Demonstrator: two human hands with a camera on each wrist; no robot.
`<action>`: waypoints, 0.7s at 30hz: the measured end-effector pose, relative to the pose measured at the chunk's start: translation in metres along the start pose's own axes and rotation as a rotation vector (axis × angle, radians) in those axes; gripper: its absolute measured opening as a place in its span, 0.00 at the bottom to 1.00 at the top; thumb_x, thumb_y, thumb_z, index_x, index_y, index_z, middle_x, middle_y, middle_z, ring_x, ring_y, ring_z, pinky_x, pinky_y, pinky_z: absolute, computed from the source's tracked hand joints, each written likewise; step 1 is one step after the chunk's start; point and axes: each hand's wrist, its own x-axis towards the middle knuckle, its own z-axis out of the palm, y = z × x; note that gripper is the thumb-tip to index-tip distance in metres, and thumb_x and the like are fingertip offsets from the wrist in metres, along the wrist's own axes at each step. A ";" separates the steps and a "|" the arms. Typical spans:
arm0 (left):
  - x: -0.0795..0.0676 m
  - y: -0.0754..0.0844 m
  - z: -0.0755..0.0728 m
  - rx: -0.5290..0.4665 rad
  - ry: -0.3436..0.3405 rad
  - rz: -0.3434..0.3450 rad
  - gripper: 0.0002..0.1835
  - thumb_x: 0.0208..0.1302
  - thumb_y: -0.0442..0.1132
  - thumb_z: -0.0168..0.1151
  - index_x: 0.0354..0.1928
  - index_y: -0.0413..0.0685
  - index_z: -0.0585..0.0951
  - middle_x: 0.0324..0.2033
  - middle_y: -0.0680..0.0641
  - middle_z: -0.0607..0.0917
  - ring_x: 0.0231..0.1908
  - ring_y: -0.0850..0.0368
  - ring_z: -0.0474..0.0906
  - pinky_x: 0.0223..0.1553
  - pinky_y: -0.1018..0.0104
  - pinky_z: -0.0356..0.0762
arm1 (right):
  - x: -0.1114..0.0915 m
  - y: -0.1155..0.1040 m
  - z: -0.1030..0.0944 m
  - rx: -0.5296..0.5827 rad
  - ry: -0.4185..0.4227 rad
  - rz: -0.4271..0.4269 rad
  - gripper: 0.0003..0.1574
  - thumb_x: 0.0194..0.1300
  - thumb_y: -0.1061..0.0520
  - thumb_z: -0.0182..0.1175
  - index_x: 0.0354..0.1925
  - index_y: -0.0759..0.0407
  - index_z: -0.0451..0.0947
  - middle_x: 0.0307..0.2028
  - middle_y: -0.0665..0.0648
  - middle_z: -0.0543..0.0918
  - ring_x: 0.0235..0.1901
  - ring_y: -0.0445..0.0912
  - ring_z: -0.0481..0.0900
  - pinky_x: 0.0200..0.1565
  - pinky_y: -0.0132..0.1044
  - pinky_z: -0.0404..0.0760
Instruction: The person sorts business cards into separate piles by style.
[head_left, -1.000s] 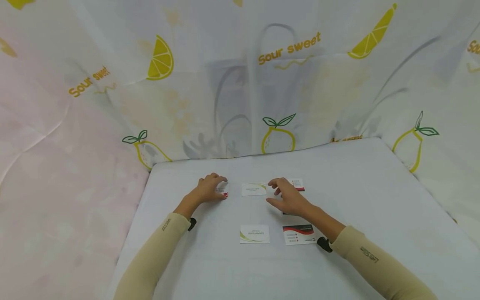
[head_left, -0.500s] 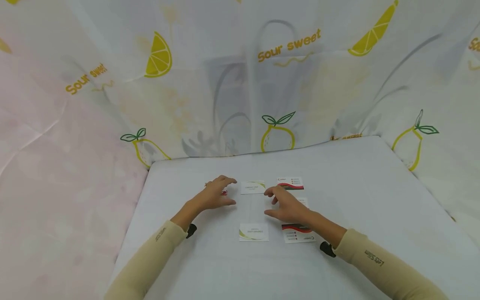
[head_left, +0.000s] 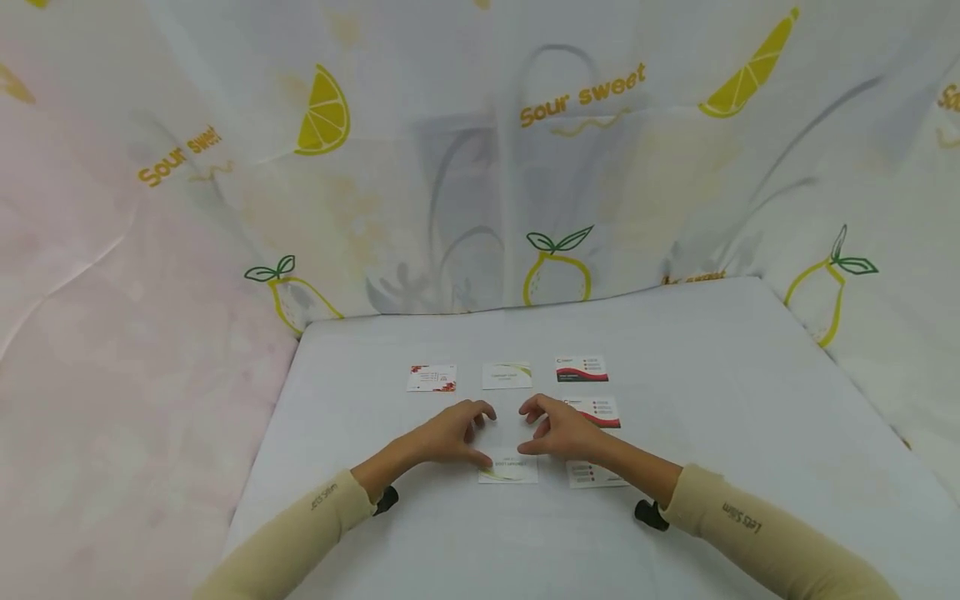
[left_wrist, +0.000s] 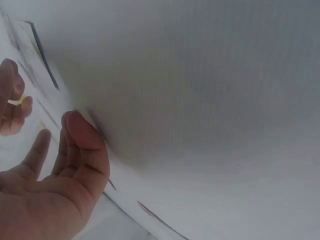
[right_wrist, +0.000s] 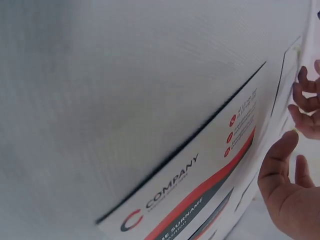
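Observation:
Both hands hover over the white table in the head view, fingertips facing each other across a small gap. My left hand (head_left: 456,435) has bent fingers and a spread thumb. Its thumb tip overlaps the near white-and-green business card (head_left: 516,468); whether they touch I cannot tell. My right hand (head_left: 561,429), fingers loosely bent, partly covers a red-and-white business card (head_left: 597,411) and the near right card (head_left: 592,477). Neither hand visibly holds anything. The right wrist view shows a red-and-black company card (right_wrist: 200,175) beside my right hand.
At the back lie a floral red card (head_left: 432,377), a white card with green curves (head_left: 507,376) and a red-and-black card (head_left: 582,369). Behind the table (head_left: 690,333) hangs a lemon-printed cloth (head_left: 465,183).
My left hand has moved right and toward the near edge, off the floral card, which now shows fully. My right hand has shifted slightly nearer, uncovering the back right card.

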 end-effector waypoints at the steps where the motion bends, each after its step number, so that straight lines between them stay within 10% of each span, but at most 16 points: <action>1: -0.001 0.001 0.002 -0.002 -0.005 -0.007 0.35 0.49 0.48 0.79 0.57 0.49 0.74 0.43 0.49 0.78 0.36 0.57 0.73 0.38 0.70 0.72 | 0.000 0.000 0.002 -0.027 0.009 -0.007 0.34 0.51 0.52 0.77 0.54 0.56 0.74 0.46 0.54 0.79 0.36 0.42 0.77 0.40 0.33 0.76; 21: -0.010 0.002 0.019 0.053 -0.002 -0.026 0.24 0.53 0.40 0.76 0.50 0.53 0.75 0.40 0.54 0.74 0.38 0.61 0.68 0.42 0.70 0.69 | -0.005 -0.014 0.027 -0.406 -0.055 -0.043 0.36 0.45 0.53 0.80 0.51 0.55 0.73 0.41 0.52 0.74 0.38 0.45 0.71 0.44 0.41 0.74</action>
